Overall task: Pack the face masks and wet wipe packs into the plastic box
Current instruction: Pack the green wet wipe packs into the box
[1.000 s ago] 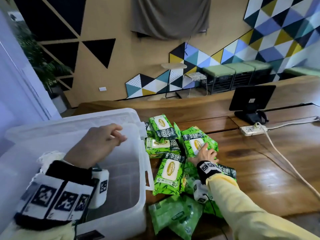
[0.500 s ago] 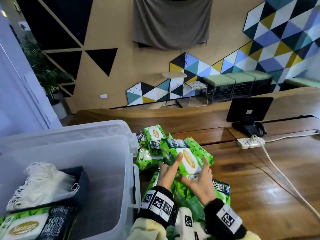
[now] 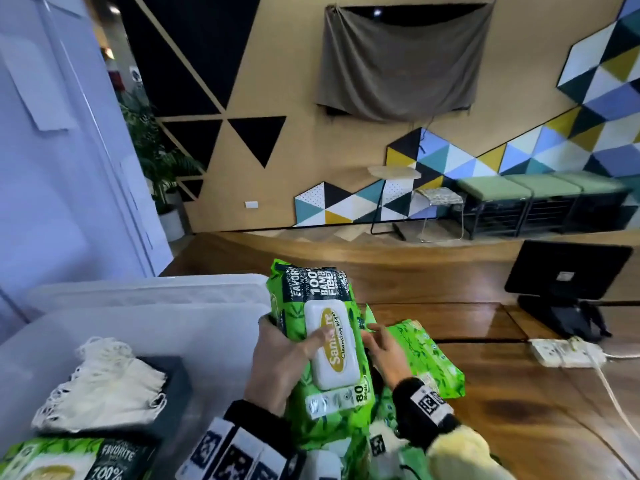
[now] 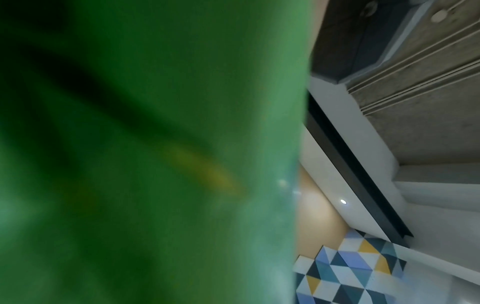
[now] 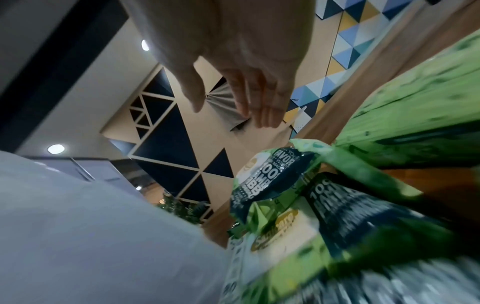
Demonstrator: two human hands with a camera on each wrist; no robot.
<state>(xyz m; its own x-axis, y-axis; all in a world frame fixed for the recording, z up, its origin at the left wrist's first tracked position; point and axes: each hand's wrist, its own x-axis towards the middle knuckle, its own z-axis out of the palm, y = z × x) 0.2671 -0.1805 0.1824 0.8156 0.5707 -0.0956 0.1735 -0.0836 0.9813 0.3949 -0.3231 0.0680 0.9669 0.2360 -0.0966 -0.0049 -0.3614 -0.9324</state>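
My left hand (image 3: 282, 355) grips a green wet wipe pack (image 3: 329, 344) upright, thumb across its white flip lid, just right of the clear plastic box (image 3: 207, 327). That pack fills the left wrist view as a green blur (image 4: 155, 144). My right hand (image 3: 386, 348) hovers beside the pack with fingers (image 5: 249, 98) straight, holding nothing. Inside the box lie a stack of white face masks (image 3: 104, 386) on a dark carton and another wipe pack (image 3: 76, 459). More green packs (image 3: 426, 358) are piled on the table under my right hand, seen close in the right wrist view (image 5: 285, 205).
The wooden table (image 3: 519, 427) carries a black monitor stand (image 3: 564, 289) and a white power strip (image 3: 568, 353) with its cable at the right. The box lid leans behind the box. A white wall panel rises at the left.
Both hands held the pack low over the pile; now my left hand alone has it, raised and turned upright toward the box. My right hand has let go and drawn back.
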